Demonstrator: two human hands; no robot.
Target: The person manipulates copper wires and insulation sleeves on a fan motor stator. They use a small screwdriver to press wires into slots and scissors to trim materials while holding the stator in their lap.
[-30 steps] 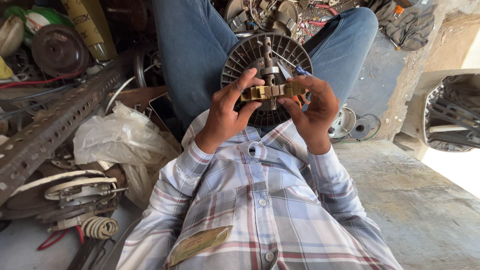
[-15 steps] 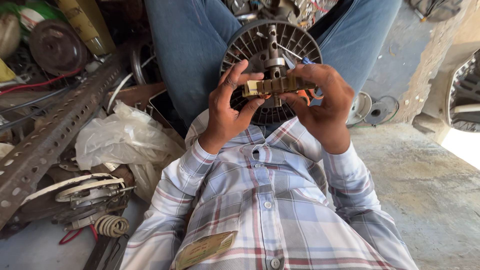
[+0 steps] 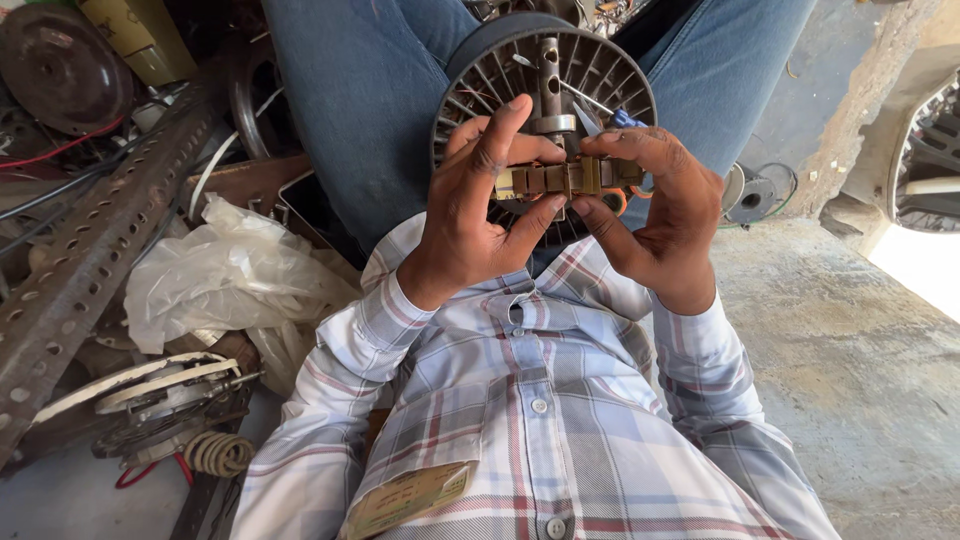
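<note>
Brass-coloured little switch block (image 3: 560, 180) is pinched at both ends, left hand (image 3: 480, 205) gripping one end with thumb under and fingers on top, right hand (image 3: 660, 210) clamped on the other. It's held just above one round finned rotor (image 3: 500, 70) resting between the knees. Off to the left: one crumpled white plastic bag (image 3: 230, 275), can't tell what's inside, one slotted metal angle bar (image 3: 90, 270), one coil of cord (image 3: 215, 452).

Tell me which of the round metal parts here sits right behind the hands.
The dark finned round rotor with a central shaft, resting between the jean-clad knees, directly behind the left hand and right hand. The rusty disc lies far off, top left.
</note>
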